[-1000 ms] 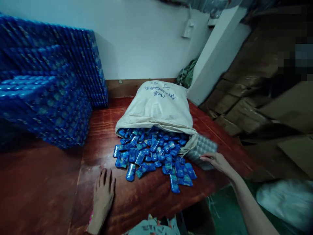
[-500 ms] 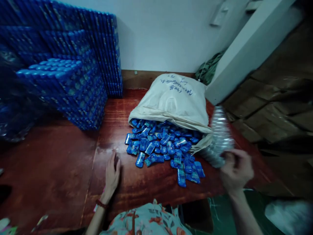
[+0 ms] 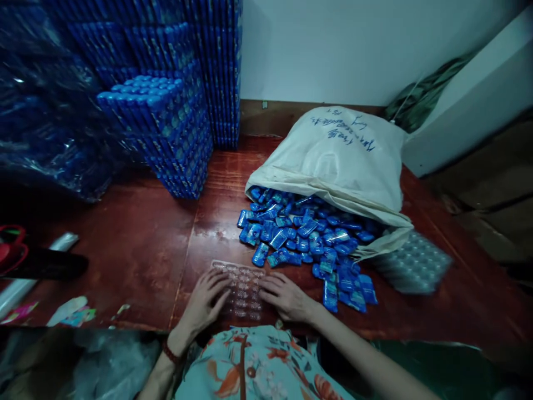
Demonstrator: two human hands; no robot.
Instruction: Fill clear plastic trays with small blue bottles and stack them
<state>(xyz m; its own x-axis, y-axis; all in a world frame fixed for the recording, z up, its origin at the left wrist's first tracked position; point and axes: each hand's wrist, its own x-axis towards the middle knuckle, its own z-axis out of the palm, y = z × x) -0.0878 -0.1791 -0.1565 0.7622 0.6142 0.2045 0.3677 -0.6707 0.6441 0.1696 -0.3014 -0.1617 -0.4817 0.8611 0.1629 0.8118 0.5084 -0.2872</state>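
Note:
A clear plastic blister tray (image 3: 244,294) with rows of small cavities lies on the table in front of my body. My left hand (image 3: 208,297) rests at its left side, fingers stretched over the edge and thumb apart. On the right edge lie the fingers of my right hand (image 3: 287,297), loosely extended. Just beyond the tray, many blue wrapped packets (image 3: 278,238) spill from the mouth of a white woven sack (image 3: 333,150) with handwriting on it. The undersides of my fingers are hidden.
A stack of clear trays (image 3: 416,264) sits right of the sack. Tall stacks of filled blue trays (image 3: 175,128) stand at the back left, beside plastic-wrapped blue goods (image 3: 50,128). Red-handled scissors (image 3: 14,250) and a clear roll (image 3: 64,241) lie at far left.
My right hand has moved left from beside the clear tray stack. A single clear tray now lies between my hands. My left hand has come onto its edge; the view has turned left.

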